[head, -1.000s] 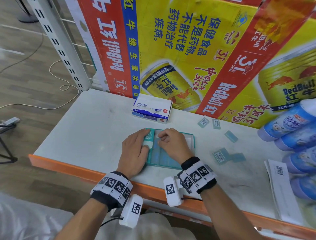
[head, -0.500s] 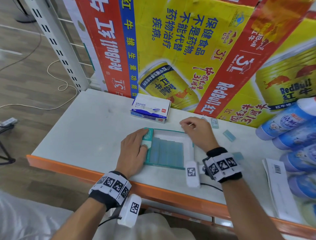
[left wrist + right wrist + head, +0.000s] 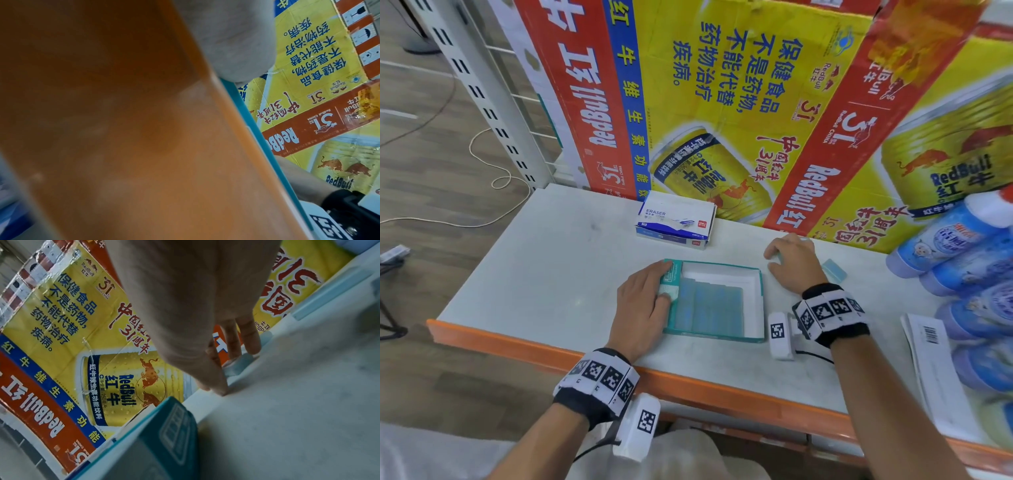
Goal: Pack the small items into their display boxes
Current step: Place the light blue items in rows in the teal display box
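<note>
A shallow teal display box (image 3: pixel 755 339) lies near the shelf's front edge, with several pale blue erasers (image 3: pixel 709 305) laid in its left and near part. My left hand (image 3: pixel 654 291) rests flat against the box's left wall (image 3: pixel 257 129), thumb pressing on the side flap. My right hand (image 3: pixel 780 253) is just past the box's far right corner, knuckles up. In the right wrist view its fingertips (image 3: pixel 249 347) and thumb pinch a loose pale blue eraser (image 3: pixel 243 361) lying on the table. Another loose eraser (image 3: pixel 834 270) lies right of that hand.
A white and blue eraser carton (image 3: pixel 676 219) stands behind the box. Red Bull cartons (image 3: pixel 722 102) wall off the back. Blue bottles (image 3: pixel 962 260) and a barcoded paper (image 3: pixel 928 342) fill the right side. The orange shelf edge (image 3: pixel 534 346) runs along the front.
My right hand left the inside of the box and went back and right to the loose erasers, where it has stayed. The left hand has kept its place on the box.
</note>
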### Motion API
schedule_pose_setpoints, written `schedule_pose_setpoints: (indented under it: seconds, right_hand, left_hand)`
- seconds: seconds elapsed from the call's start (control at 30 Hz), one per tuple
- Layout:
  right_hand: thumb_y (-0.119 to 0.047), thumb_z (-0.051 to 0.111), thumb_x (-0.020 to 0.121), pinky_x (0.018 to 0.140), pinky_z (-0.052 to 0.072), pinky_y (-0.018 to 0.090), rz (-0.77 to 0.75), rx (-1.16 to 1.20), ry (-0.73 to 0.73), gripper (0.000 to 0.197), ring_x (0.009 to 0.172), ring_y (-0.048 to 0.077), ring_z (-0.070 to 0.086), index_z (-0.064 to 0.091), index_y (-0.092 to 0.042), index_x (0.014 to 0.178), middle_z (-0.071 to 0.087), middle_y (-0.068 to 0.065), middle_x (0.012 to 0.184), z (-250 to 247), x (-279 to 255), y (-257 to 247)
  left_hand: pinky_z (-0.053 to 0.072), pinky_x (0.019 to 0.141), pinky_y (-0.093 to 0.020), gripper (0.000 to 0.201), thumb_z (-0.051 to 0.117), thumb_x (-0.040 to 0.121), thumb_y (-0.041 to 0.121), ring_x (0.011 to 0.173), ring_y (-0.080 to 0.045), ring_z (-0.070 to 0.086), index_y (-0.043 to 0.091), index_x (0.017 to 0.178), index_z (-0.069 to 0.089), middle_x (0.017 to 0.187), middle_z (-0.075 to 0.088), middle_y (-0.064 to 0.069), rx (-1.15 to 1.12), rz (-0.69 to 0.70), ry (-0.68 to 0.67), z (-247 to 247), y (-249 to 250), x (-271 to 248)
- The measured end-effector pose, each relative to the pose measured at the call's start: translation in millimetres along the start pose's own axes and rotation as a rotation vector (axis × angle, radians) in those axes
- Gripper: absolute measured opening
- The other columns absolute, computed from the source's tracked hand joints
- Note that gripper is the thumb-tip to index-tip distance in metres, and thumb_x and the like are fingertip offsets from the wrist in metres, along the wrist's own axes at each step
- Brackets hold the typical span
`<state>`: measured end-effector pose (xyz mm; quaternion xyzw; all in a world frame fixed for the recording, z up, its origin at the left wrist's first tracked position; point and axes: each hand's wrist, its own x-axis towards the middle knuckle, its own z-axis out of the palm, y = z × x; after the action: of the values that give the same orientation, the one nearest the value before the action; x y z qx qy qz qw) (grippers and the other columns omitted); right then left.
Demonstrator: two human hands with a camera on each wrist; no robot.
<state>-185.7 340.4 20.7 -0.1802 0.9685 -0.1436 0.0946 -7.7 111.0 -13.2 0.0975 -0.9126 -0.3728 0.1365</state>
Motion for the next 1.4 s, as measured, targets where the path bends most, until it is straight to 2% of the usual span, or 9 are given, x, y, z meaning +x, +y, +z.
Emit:
schedule_pose_setpoints:
  seconds: [0.2,0.3,0.5,0.67,0.77,0.93,1.07,1.27,1.4]
  right_hand:
    - [0.004,0.056,0.079,0.099,0.035,0.032,0.048,0.106,0.007,0.024,0.113,0.029,0.043,0.061,-0.012,0.097,0.042,0.008,0.122,-0.6,-7.4,-1.0]
    - [-0.001,0.057,0.083,0.098,0.032,0.03,0.025,0.111,-0.023,0.018,0.117,0.03,0.043,0.059,-0.011,0.098,0.045,0.007,0.125,-0.3,-9.0,2.1]
    - [-0.02,0.049,0.094,0.086,0.043,0.031,0.022,0.291,-0.033,0.014,0.092,0.024,0.056,0.053,-0.021,0.108,0.041,0.004,0.115,-7.0,-16.9,-4.3]
    - [-0.013,0.035,0.1,0.063,0.038,0.009,-0.128,0.561,0.077,0.024,0.078,0.003,0.053,0.058,-0.015,0.106,0.056,-0.01,0.093,-17.0,-37.4,-25.0]
    - [-0.012,0.035,0.1,0.059,0.038,0.008,-0.131,0.669,0.11,0.024,0.067,0.002,0.053,0.058,-0.016,0.103,0.055,-0.015,0.076,-11.6,-51.3,-43.0]
    - [-0.008,0.053,0.091,0.07,0.048,0.029,-0.136,0.714,-0.064,0.022,0.08,0.022,0.061,0.054,-0.024,0.106,0.064,0.009,0.089,8.4,-66.9,-62.3]
    - [-0.011,0.066,0.083,0.067,0.045,0.026,-0.109,0.777,-0.126,0.025,0.071,0.021,0.055,0.051,-0.025,0.097,0.064,0.01,0.079,24.5,-70.6,-70.1]
    - [-0.011,0.063,0.087,0.077,0.053,0.036,-0.168,0.766,-0.147,0.019,0.075,0.028,0.06,0.06,-0.025,0.099,0.058,0.008,0.081,35.8,-73.3,-73.3]
    - [-0.011,0.064,0.086,0.075,0.05,0.025,-0.173,0.766,-0.173,0.018,0.074,0.022,0.055,0.063,-0.023,0.1,0.056,0.002,0.083,38.3,-74.9,-73.1]
  left_hand:
    - [0.031,0.102,-0.034,0.05,0.034,0.084,0.024,0.117,-0.016,0.045,0.018,0.132,0.047,0.136,0.051,-0.001,-0.001,0.003,-0.005,0.3,0.0,-0.7]
    - [0.031,0.102,-0.035,0.049,0.037,0.085,0.02,0.117,-0.017,0.045,0.018,0.132,0.047,0.136,0.051,-0.002,-0.002,-0.006,-0.01,0.8,-0.8,-1.0]
    - [0.034,0.102,-0.037,0.053,0.033,0.082,0.026,0.117,-0.019,0.047,0.015,0.131,0.05,0.134,0.053,-0.002,-0.022,0.009,0.007,-0.6,1.0,-0.4]
    - [0.036,0.102,-0.038,0.054,0.031,0.082,0.029,0.116,-0.018,0.047,0.015,0.131,0.049,0.133,0.053,-0.002,-0.02,0.01,0.0,-1.0,0.9,-1.0]
    - [0.033,0.102,-0.035,0.052,0.034,0.082,0.025,0.117,-0.017,0.046,0.015,0.131,0.049,0.135,0.052,-0.002,-0.014,0.006,-0.005,-1.4,1.2,-1.1]
    - [0.034,0.102,-0.036,0.053,0.036,0.08,0.021,0.118,-0.021,0.048,0.012,0.13,0.051,0.135,0.053,-0.004,-0.006,0.007,-0.006,-3.4,3.7,-0.3]
    - [0.032,0.103,-0.035,0.053,0.036,0.081,0.021,0.12,-0.021,0.047,0.013,0.131,0.05,0.136,0.052,-0.004,-0.003,0.003,-0.008,-3.7,4.5,-0.8]
    - [0.028,0.101,-0.029,0.052,0.039,0.082,0.017,0.12,-0.019,0.045,0.014,0.133,0.048,0.137,0.051,-0.003,-0.003,-0.005,-0.007,-1.8,3.2,-2.1]
    - [0.03,0.101,-0.031,0.051,0.039,0.082,0.019,0.119,-0.02,0.046,0.014,0.133,0.048,0.136,0.051,-0.004,-0.003,-0.004,-0.002,-0.8,2.1,-2.2]
